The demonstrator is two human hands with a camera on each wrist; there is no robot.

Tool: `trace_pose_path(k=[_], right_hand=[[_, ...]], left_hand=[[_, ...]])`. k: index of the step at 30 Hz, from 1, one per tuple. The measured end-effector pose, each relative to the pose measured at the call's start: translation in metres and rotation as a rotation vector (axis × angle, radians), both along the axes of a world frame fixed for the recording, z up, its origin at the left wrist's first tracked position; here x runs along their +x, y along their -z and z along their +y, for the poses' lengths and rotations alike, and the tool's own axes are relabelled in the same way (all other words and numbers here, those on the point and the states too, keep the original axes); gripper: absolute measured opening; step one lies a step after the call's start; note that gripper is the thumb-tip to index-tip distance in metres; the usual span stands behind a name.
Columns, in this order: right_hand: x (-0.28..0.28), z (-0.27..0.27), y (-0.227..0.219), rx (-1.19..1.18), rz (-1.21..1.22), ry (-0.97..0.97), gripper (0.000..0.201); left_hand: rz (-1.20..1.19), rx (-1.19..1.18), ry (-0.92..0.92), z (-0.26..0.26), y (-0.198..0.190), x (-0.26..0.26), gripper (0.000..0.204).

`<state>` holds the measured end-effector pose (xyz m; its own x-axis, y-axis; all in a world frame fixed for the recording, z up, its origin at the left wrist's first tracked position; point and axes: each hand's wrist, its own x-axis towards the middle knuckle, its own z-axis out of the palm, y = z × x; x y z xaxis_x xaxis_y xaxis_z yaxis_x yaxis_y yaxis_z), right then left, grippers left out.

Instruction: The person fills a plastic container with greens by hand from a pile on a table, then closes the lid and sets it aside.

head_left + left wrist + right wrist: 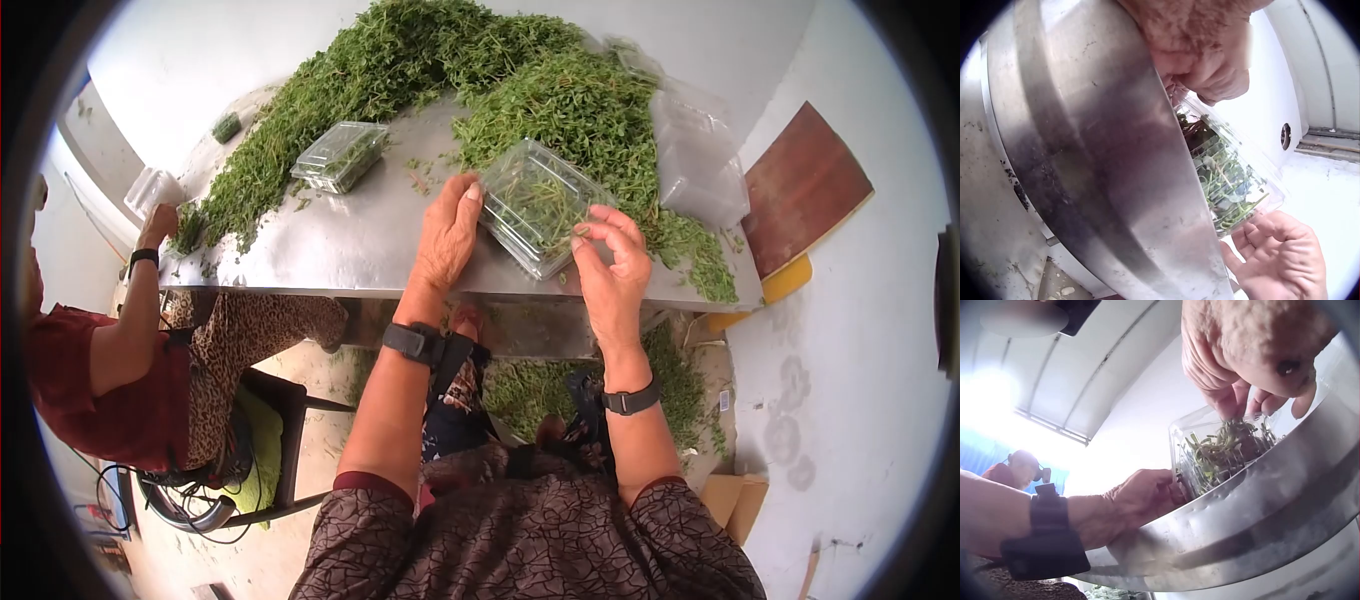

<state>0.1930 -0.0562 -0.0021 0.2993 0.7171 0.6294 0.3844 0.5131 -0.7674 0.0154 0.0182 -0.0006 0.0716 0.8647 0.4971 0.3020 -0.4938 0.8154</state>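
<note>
A clear lidded plastic box (pixel 540 205) with green stems and leaves inside sits tilted over the metal table (pixel 330 250). The left hand (pixel 450 232) grips its left side, thumb along the edge. At its right corner the right hand (pixel 615 270) has thumb and forefinger pinched together near some stems. In the right wrist view, the fingers of the right hand (pixel 1254 356) touch stems (pixel 1229 450) at the box's rim. In the left wrist view, the box (pixel 1229 169) is between the left hand (pixel 1197 44) and the right hand (pixel 1282 256).
Piled greens (pixel 560 110) cover the table's far side. A second filled box (pixel 342 157) stands left, stacked empty boxes (pixel 700 160) right. Another person (pixel 110 370) sits at the left, a hand at the greens. A brown board (pixel 805 190) leans on the right wall; greens lie beneath the table.
</note>
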Motion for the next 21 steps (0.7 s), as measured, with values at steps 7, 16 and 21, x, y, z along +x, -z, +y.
trace_pose_path(k=[7, 16, 21], right_hand=[[0.002, 0.008, -0.003, -0.151, 0.097, 0.117, 0.018], [0.016, 0.007, 0.008, -0.237, 0.434, -0.039, 0.020], [0.030, 0.003, 0.008, -0.247, 0.452, -0.036, 0.018]], left_hand=[[-0.008, 0.040, 0.027, -0.003, -0.005, 0.004, 0.037], [-0.045, -0.063, 0.114, 0.001, 0.000, 0.001, 0.035], [-0.077, -0.078, 0.135, 0.005, 0.004, 0.000, 0.036]])
